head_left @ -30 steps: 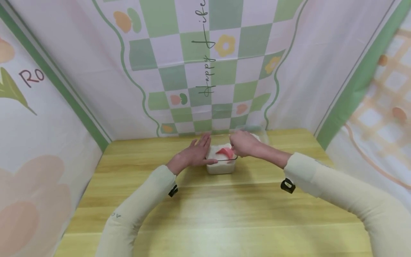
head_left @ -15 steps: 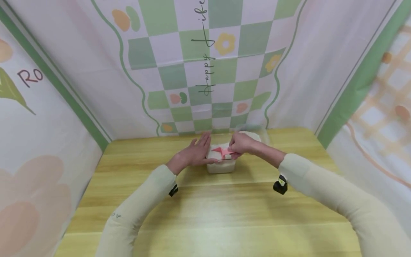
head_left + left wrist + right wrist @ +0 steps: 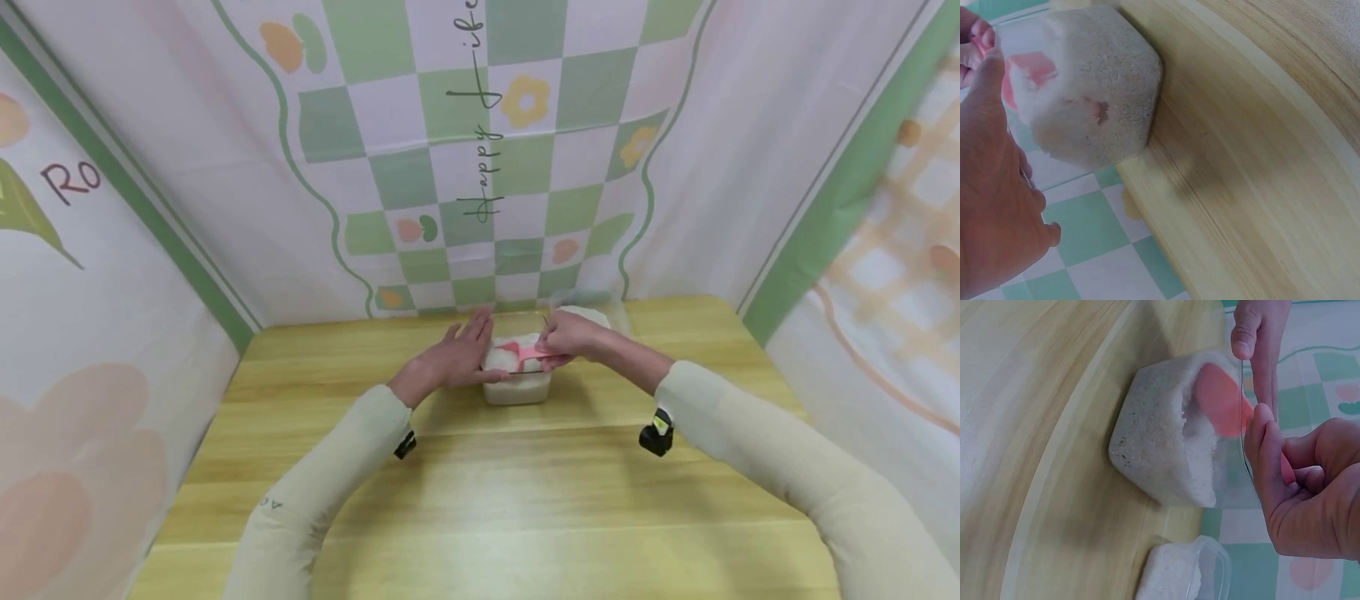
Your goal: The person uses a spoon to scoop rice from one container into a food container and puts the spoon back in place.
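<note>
A clear square container [image 3: 517, 392] holds a white grainy material [image 3: 1200, 456], its surface sloping in the right wrist view. My right hand [image 3: 572, 335] grips a pink scoop [image 3: 530, 353] by the handle, fingers curled round it at the container's right rim. The scoop's blade [image 3: 1219, 400] lies inside the container, against the grains. My left hand [image 3: 457, 357] rests along the left rim with fingers straight and the thumb over the near corner. In the left wrist view, pink shows through the cloudy container wall [image 3: 1129, 87].
Behind my right hand stands a second clear container [image 3: 588, 317] of white material, near the wooden table's [image 3: 480, 500] back edge. A checkered cloth [image 3: 525, 167] hangs behind the table, with printed cloths on both sides.
My right hand has come slightly lower and tilted the scoop, so its handle now points right. The blade has shifted left in the container. My left hand has stayed in place.
</note>
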A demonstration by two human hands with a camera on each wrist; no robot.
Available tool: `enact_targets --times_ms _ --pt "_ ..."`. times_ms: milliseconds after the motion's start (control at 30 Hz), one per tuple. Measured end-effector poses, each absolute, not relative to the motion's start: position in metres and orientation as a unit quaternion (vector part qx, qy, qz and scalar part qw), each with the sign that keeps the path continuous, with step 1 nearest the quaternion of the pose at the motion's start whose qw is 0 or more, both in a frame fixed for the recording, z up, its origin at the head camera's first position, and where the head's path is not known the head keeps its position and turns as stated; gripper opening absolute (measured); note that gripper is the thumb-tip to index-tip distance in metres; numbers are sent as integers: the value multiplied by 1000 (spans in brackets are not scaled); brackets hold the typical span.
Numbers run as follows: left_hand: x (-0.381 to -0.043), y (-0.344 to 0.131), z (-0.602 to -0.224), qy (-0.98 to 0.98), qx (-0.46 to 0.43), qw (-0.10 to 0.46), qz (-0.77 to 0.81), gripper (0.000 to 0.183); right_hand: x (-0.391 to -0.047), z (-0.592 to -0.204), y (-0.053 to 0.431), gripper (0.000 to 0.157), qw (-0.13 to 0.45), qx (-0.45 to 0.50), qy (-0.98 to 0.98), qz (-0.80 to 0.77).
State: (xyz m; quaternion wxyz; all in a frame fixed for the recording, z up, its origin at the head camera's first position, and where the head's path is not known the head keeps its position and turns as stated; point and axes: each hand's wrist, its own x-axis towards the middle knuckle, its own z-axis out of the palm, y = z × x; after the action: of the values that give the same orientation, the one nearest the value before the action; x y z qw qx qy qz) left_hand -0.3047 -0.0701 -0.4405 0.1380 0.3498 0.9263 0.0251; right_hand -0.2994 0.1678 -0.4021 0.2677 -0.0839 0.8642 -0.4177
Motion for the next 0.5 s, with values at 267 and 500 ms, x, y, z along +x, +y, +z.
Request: enact_targets --times_ms 267,500 --pt "-305 -69 -441 927 345 143 36 105 -298 -403 182 23 281 -72 829 -478" --pt "-305 -69 -442 927 346 142 36 105 -299 -408 195 28 301 -54 801 -515"
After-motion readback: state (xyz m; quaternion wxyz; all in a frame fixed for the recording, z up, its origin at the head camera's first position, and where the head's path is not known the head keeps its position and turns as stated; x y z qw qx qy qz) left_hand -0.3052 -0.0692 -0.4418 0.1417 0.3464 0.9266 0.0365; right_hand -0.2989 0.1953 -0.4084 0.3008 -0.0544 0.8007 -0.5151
